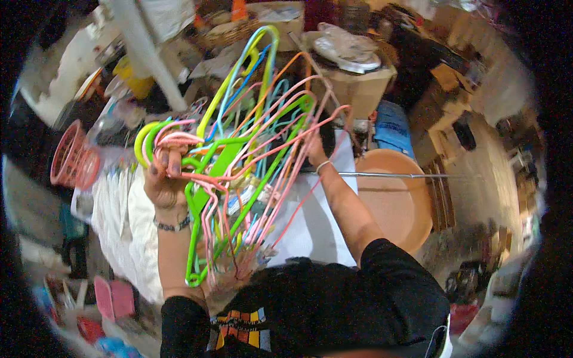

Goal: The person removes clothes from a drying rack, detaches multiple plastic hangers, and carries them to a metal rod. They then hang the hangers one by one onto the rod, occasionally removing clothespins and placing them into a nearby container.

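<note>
My left hand (pixel 164 176) is closed around the hooks of a bunch of clothes hangers and holds them up before my chest. Among them are a bright green plastic hanger (pixel 226 162) and several thin pink ones; yellow, blue and orange hangers stick out behind. The bunch fans out to the right and upward. At its far right side is my right hand (pixel 317 150), wrist banded, its fingers mostly hidden behind the hangers and blur. Whether it grips any of them cannot be told. A white sheet-like surface (pixel 333 228) lies beneath the bunch.
An orange basin (pixel 394 210) stands at right, with a thin metal rod (pixel 412 176) crossing above it. White cloth (pixel 118 210) hangs at left, near a pink plastic basket (pixel 67 154). Ahead are a cardboard box (pixel 362 91) and a folded blue item (pixel 394 129).
</note>
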A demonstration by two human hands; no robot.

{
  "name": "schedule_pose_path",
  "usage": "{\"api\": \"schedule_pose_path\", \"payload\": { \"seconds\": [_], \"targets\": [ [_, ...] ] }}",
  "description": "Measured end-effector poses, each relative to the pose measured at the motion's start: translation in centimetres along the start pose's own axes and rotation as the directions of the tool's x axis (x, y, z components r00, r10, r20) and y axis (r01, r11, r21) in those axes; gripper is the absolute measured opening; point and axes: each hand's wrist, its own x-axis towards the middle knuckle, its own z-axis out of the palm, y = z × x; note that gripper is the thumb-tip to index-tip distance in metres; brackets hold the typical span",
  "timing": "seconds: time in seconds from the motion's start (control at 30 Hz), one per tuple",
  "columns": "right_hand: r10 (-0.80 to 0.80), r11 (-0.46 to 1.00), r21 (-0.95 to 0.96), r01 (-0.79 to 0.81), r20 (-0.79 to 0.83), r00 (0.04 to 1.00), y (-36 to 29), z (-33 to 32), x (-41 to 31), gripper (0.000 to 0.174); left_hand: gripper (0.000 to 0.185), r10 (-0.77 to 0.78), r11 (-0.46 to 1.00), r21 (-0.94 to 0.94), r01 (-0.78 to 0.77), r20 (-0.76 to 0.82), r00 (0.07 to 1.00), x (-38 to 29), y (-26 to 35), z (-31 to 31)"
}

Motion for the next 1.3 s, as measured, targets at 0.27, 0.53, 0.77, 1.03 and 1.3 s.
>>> {"api": "schedule_pose_path", "payload": {
  "seconds": [0.27,0.53,0.77,1.03,1.3],
  "targets": [
    [0.025,0.971,0.197,0.132,-0.639,0.768,-11.0,-11.9,-4.2,0.039,0.029,-0.034,0.868,0.485,0.108,-0.159,0.987,3.9,-9.9,4.1],
    [-0.689,0.533,-0.589,0.607,0.114,0.715,-28.4,-7.7,-18.1,0.031,0.015,-0.155,0.878,0.444,0.177,-0.086,0.984,5.1,-13.8,11.9],
    [-0.703,0.390,-0.805,0.448,0.054,0.709,-35.1,-12.3,-24.8,0.030,0.026,-0.343,0.876,0.445,0.187,0.301,0.890,3.0,-17.1,25.2],
    [-0.806,0.326,-0.876,0.357,-0.060,0.589,-47.6,-21.5,-35.6,0.020,0.032,-0.294,0.950,0.172,0.260,0.775,0.560,1.6,-17.7,41.8],
    [-0.888,-0.038,-0.909,0.415,0.221,0.404,-67.6,-27.7,-35.4,0.030,0.036,0.281,0.800,0.030,-0.599,0.864,0.418,12.0,-12.3,58.9]
  ]
}}
